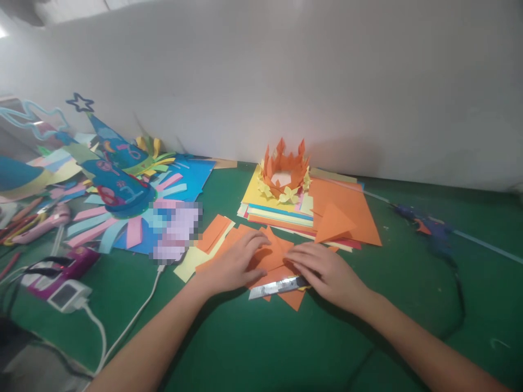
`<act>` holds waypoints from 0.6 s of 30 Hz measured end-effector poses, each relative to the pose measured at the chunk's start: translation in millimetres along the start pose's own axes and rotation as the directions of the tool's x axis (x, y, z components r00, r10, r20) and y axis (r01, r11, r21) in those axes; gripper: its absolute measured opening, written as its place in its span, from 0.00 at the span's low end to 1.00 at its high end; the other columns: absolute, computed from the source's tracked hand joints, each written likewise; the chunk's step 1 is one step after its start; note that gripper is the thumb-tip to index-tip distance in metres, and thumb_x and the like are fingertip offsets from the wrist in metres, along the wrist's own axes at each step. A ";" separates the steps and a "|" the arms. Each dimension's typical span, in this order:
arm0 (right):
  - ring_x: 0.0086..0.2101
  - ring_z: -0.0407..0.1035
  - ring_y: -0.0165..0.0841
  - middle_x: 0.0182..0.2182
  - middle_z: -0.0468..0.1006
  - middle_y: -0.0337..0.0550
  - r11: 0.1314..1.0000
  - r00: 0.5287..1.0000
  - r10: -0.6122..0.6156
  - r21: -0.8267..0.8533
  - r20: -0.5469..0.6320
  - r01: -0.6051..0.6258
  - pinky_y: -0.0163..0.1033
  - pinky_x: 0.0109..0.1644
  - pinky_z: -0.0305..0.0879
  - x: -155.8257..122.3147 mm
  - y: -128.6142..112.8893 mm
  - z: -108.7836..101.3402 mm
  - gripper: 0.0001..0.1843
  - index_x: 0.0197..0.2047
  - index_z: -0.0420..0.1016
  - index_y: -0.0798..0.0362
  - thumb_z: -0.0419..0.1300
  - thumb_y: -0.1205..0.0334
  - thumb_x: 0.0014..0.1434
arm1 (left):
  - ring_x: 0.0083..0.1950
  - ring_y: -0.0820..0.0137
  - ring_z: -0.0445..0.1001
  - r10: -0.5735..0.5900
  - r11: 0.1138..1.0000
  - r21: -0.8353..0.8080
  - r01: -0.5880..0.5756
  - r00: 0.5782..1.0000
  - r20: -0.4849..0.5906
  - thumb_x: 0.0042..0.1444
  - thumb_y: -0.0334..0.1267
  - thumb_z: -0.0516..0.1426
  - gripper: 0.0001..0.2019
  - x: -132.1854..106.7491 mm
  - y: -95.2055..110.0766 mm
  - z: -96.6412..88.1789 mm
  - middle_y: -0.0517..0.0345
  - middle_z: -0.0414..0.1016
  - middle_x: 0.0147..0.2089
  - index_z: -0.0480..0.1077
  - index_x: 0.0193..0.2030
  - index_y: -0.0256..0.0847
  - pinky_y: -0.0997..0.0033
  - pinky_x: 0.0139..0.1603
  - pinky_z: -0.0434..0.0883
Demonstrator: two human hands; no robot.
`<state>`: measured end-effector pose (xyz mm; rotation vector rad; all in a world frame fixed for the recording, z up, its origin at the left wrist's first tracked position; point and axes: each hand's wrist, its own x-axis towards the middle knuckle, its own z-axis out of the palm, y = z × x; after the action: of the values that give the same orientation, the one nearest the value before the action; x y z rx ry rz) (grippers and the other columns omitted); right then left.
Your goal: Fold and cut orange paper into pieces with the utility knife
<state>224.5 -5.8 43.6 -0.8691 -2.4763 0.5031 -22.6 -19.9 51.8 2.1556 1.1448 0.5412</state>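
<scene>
My left hand (235, 258) rests over loose orange paper pieces (275, 253), its fingers curved and the thumb apart from them. Opposite it, my right hand (333, 275) has its fingers close together, the tips and thumb at the edge of an orange paper piece. A utility knife (278, 287) lies in front of the fingers with its blade out, pointing left. Most of its handle is hidden under my right hand. Behind the hands, an orange paper crown (285, 171) with yellow flowers round its base sits on a stack of coloured paper (281, 216).
Cone-shaped blue party hats (118, 182) with pink and blue strips stand left. A phone, blurred out, (177, 231) is on a white cable. Nearer is a purple power strip (75, 267) with a charger. At right lies a blue glue gun (433, 231) with its cord. A white wall rises behind.
</scene>
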 end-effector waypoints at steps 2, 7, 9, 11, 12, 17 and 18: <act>0.49 0.68 0.39 0.49 0.75 0.48 0.999 0.999 0.026 -0.031 0.021 -0.026 0.48 0.51 0.67 7.5 4.3 -0.9 0.17 0.53 0.70 0.50 0.47 0.66 0.65 | 0.60 0.61 0.63 -0.044 0.998 -0.040 0.043 0.999 -0.004 0.55 0.35 0.57 0.23 -0.2 0.3 1.7 0.50 0.58 0.61 0.57 0.57 0.48 0.56 0.59 0.65; 0.58 0.58 0.38 0.60 0.65 0.44 1.000 0.993 -0.024 0.002 0.114 0.024 0.52 0.59 0.59 35.5 5.3 -1.7 0.27 0.63 0.58 0.47 0.45 0.71 0.62 | 0.55 0.65 0.66 -0.060 0.989 -0.139 0.058 0.998 -0.009 0.54 0.30 0.56 0.24 0.4 0.7 5.1 0.52 0.59 0.58 0.56 0.56 0.48 0.62 0.53 0.70; 0.59 0.56 0.37 0.61 0.63 0.44 1.000 0.989 -0.014 0.018 0.150 0.011 0.52 0.59 0.59 44.9 2.6 0.1 0.30 0.65 0.55 0.46 0.45 0.73 0.60 | 0.55 0.65 0.66 -0.048 0.988 -0.148 0.046 0.999 -0.009 0.54 0.29 0.56 0.23 0.1 0.4 6.3 0.52 0.61 0.57 0.57 0.55 0.48 0.63 0.51 0.71; 0.59 0.55 0.39 0.61 0.63 0.46 1.000 0.981 0.005 -0.003 0.195 -0.004 0.54 0.58 0.59 50.2 0.3 3.0 0.33 0.65 0.54 0.48 0.45 0.75 0.57 | 0.55 0.64 0.66 -0.035 0.990 -0.134 0.033 0.999 -0.014 0.54 0.28 0.55 0.20 -0.6 0.1 7.6 0.53 0.64 0.54 0.59 0.53 0.47 0.62 0.52 0.70; 0.60 0.55 0.39 0.60 0.63 0.47 1.000 0.976 0.003 -0.017 0.219 0.001 0.54 0.59 0.57 51.3 -0.2 4.6 0.34 0.65 0.55 0.49 0.45 0.76 0.55 | 0.54 0.64 0.66 -0.029 0.991 -0.129 0.027 0.999 -0.017 0.54 0.28 0.55 0.19 -0.9 0.0 8.3 0.53 0.65 0.53 0.60 0.51 0.46 0.61 0.53 0.69; 0.58 0.56 0.39 0.55 0.68 0.47 0.998 0.977 -0.053 -0.011 0.207 0.057 0.55 0.61 0.49 47.4 2.9 9.0 0.35 0.59 0.60 0.52 0.47 0.78 0.48 | 0.47 0.67 0.70 -0.068 0.982 -0.179 0.059 0.997 -0.042 0.55 0.28 0.53 0.15 -2.1 -0.8 8.7 0.55 0.68 0.47 0.58 0.48 0.45 0.64 0.48 0.70; 0.57 0.57 0.39 0.55 0.68 0.48 0.998 0.981 -0.057 -0.012 0.184 0.060 0.55 0.61 0.49 46.1 4.0 9.0 0.34 0.59 0.60 0.52 0.47 0.78 0.47 | 0.46 0.68 0.71 -0.088 0.981 -0.182 0.073 0.994 -0.072 0.55 0.28 0.53 0.14 -2.3 -1.9 6.9 0.56 0.68 0.46 0.57 0.47 0.45 0.65 0.47 0.71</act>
<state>189.7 25.7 48.3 -0.7852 -2.6690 0.5642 -20.7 -23.4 45.4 1.9411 1.1736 0.6725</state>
